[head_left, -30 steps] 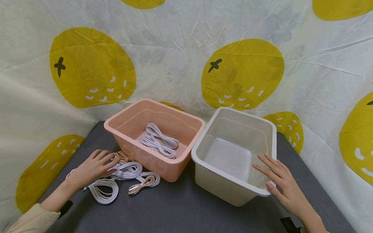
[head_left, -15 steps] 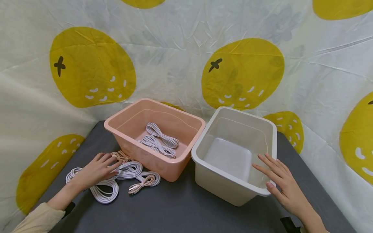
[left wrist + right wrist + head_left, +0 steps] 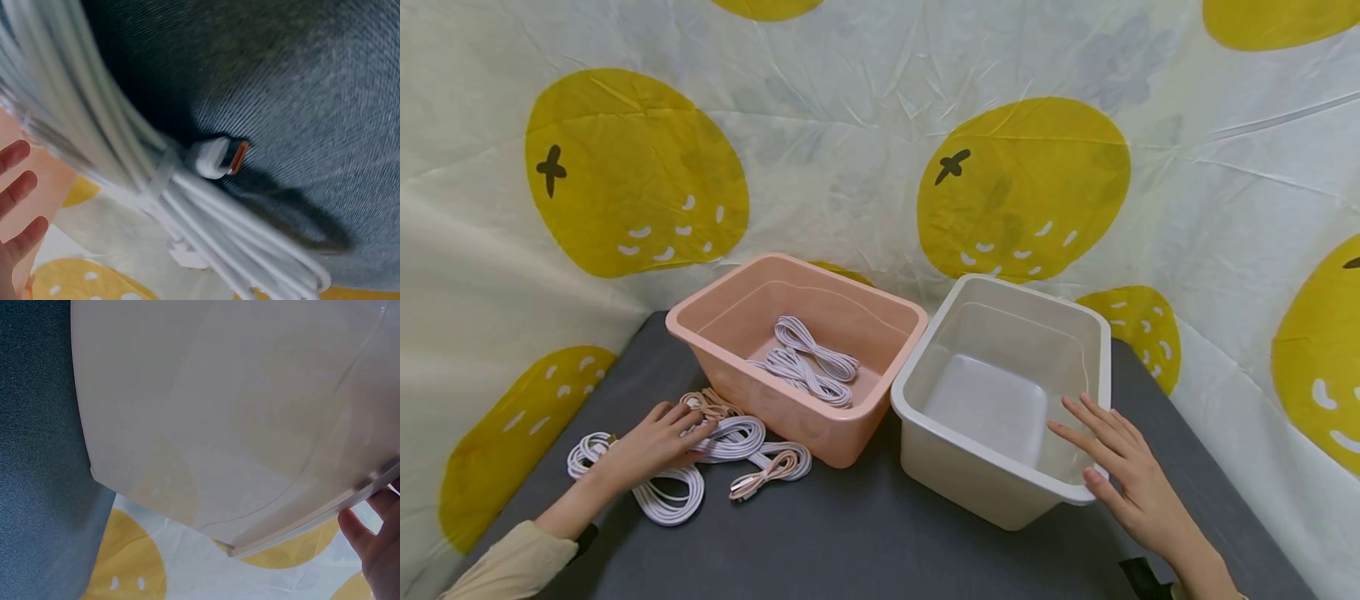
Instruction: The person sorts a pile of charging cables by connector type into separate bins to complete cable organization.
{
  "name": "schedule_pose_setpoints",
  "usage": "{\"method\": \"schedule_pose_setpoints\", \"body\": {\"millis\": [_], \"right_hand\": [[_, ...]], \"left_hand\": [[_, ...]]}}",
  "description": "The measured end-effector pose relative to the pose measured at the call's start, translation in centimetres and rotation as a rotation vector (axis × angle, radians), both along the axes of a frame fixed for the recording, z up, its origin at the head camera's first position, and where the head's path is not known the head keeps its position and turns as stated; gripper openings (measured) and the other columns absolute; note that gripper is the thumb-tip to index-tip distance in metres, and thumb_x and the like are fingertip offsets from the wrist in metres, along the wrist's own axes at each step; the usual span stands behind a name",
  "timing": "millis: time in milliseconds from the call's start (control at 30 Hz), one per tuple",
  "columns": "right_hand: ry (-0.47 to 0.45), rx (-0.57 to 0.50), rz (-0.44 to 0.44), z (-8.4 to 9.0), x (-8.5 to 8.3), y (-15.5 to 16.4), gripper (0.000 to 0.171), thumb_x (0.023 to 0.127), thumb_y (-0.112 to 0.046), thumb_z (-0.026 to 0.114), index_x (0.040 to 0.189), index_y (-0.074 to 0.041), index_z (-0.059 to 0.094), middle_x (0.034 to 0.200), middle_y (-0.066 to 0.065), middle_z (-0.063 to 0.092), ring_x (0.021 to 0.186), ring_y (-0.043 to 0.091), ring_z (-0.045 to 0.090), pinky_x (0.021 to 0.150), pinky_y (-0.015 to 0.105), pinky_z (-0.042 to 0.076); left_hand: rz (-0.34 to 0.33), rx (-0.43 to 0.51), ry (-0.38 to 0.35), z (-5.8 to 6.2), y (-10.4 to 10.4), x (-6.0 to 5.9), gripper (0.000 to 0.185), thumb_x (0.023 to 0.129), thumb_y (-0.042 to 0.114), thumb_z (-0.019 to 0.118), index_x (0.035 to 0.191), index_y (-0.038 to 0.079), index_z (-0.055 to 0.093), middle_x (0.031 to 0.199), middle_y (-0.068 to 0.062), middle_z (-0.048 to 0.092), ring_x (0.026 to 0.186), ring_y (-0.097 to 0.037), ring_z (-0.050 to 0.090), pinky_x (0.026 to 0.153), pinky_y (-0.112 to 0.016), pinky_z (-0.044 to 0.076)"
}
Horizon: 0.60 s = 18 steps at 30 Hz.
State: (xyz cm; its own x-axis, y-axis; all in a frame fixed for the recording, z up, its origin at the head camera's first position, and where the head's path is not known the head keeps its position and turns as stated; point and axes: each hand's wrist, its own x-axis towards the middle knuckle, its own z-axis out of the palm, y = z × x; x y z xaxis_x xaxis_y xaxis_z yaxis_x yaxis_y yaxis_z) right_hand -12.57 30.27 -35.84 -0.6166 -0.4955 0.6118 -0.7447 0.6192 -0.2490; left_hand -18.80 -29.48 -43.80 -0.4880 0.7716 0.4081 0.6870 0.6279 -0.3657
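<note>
Fingers [image 3: 688,421] of my left hand [image 3: 651,446] are lying nearly straight across the white cable coils [image 3: 730,437], gripping nothing. Bundled coils are lying on the grey table [image 3: 850,542] just beside the pink bin [image 3: 880,329]. My right hand [image 3: 1127,479], fingers spread, is resting against the white bin [image 3: 1105,350].

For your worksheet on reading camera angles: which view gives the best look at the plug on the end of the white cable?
The left wrist view: the cable plug fills the frame, white with an orange tip, lying on the grey table beside its coiled white cable. In the head view the coils by the left hand are too small to make it out; the right wrist view lacks it.
</note>
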Motion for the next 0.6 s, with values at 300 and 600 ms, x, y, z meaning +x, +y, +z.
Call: {"method": "schedule_pose_setpoints", "body": {"millis": [300,600], "right_hand": [[0.007,-0.008,0.009,-0.1,-0.02,0.0,0.035,0.092,-0.022,0.044,0.121,-0.006,0.055,0.137,0.017,0.04,0.135,0.028,0.023,0.111,0.025,0.004],[0.008,-0.007,0.006,-0.06,-0.01,-0.03,0.035,0.092,-0.022,0.044,0.121,-0.006,0.055,0.137,0.017,0.04,0.134,0.03,0.024,0.111,0.025,0.005]], "left_hand": [[0.028,0.001,-0.074,-1.01,0.01,-0.12,0.056,0.094,0.047,0.016,0.108,0.015,0.059,0.094,-0.005,0.06,0.091,-0.025,0.053,0.077,-0.044,0.041],[0.041,-0.015,-0.109,-0.77,0.29,-0.15,0.044,0.093,0.044,0.033,0.111,0.012,0.058,0.102,-0.006,0.06,0.097,-0.027,0.054,0.08,-0.046,0.042]]}}
